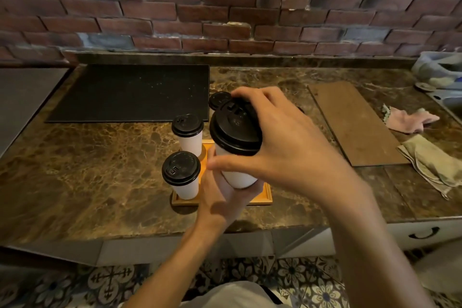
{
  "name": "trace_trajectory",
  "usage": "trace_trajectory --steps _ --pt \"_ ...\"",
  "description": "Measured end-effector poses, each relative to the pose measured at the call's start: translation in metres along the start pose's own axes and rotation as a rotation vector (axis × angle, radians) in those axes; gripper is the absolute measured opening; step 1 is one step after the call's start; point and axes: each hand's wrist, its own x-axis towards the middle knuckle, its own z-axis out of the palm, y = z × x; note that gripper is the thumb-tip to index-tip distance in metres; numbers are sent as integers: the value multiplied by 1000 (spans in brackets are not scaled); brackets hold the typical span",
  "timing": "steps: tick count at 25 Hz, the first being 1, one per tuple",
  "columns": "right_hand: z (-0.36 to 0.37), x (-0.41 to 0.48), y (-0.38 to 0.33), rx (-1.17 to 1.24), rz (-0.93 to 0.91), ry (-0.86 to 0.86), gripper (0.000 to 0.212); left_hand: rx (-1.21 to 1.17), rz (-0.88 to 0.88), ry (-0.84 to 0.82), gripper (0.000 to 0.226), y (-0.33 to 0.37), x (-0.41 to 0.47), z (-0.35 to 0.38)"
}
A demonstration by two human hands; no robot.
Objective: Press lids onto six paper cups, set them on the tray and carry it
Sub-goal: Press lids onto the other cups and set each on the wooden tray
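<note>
My left hand [220,197] grips the base of a white paper cup [238,177], held tilted above the orange wooden tray [265,195]. My right hand [282,142] wraps over the black lid [233,130] on that cup, fingers and thumb around its rim. Two lidded white cups stand on the tray's left side, one near [182,175] and one farther back [188,135]. Another black lid [220,100] shows behind the held cup; what it sits on is hidden.
A black mat [130,92] lies at the back left of the marble counter [87,157]. A brown board [355,122], a pink cloth [410,120] and a beige cloth [430,162] lie to the right. The brick wall [225,2] runs behind.
</note>
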Motion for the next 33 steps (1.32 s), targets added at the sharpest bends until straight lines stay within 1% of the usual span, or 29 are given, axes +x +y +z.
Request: trace_trajectory --steps 1,2,4,6,7,8,9,11,12,13,15,17,19,21,23,24,26,27,28,29,31,33 --pt "-7 6 -3 -20 -19 -7 97 -7 22 -29 72 6 6 -2" --pt "-13 13 -6 -23 -47 7 90 -10 36 -56 71 13 10 -5" --pt "-21 24 -11 -5 -121 60 69 -18 72 -106 77 29 16 -13" --pt "-29 31 -8 62 -222 99 54 -54 88 -238 80 43 25 -28" --pt "-33 33 -5 135 -272 87 50 -101 90 -340 73 48 33 -35" --pt "-37 35 -2 229 -323 42 46 -171 57 -454 65 51 40 -41" --pt "-41 37 1 329 -376 -26 41 -241 -13 -567 66 51 46 -46" --pt "-43 42 5 507 -463 -172 35 -339 -112 -809 82 50 53 -53" --pt "-43 44 6 568 -482 -220 35 -356 -141 -894 84 49 54 -52" --pt "-43 45 6 605 -486 -247 35 -367 -144 -922 83 50 53 -51" --pt "-45 46 2 607 -469 -252 34 -401 -138 -866 79 50 51 -51" --pt "-48 42 -3 514 -434 -194 34 -370 -117 -721 81 55 49 -53" --pt "-48 40 -13 356 -369 -55 39 -276 -63 -546 79 64 50 -54" --pt "-43 40 -26 181 -253 130 42 -187 2 -344 77 73 50 -49" --pt "-32 42 -39 23 -105 290 40 -103 47 -113 75 77 51 -37" --pt "-27 43 -46 -22 -54 346 38 -64 67 -27 73 78 49 -31" --pt "-22 45 -53 -48 -17 425 37 -14 104 48 70 79 47 -22" --pt "-24 46 -52 -53 -27 441 36 -23 106 33 70 81 48 -23" --pt "-29 48 -48 -42 -57 428 36 -68 84 -22 72 83 50 -28" --pt "-36 50 -43 7 -102 381 35 -134 53 -118 76 83 54 -34" --pt "-51 51 -31 188 -214 216 31 -195 -3 -371 85 85 62 -50" --pt "-59 52 -17 374 -326 47 28 -248 -29 -599 84 83 67 -61"
